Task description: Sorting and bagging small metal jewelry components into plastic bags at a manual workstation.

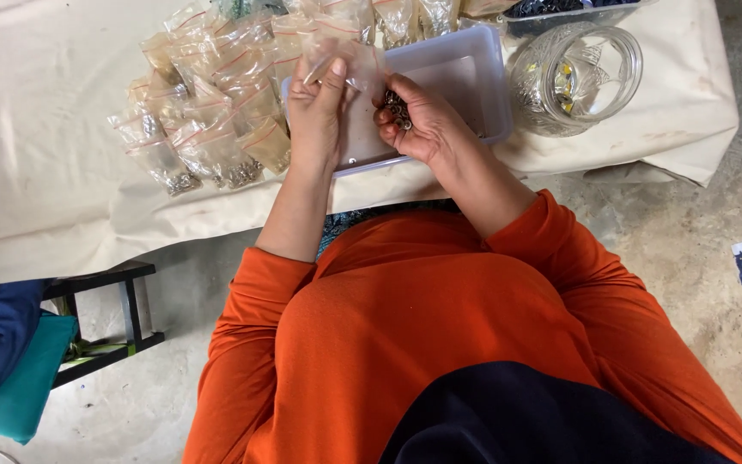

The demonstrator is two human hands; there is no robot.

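Observation:
My left hand (315, 112) holds up a small clear zip bag (345, 58) by its lower edge, just over a shallow clear plastic tray (484, 82) on the white cloth. My right hand (418, 120) is cupped around a clump of small metal rings (398, 110), close beside the bag's mouth. Both hands hover above the tray's near left part.
A pile of several filled small zip bags (208, 103) lies left of the tray. A clear glass jar (573, 77) lies on its side to the right. The white cloth (45, 129) covers the table. A dark stool with blue and teal cloth (10, 361) stands lower left.

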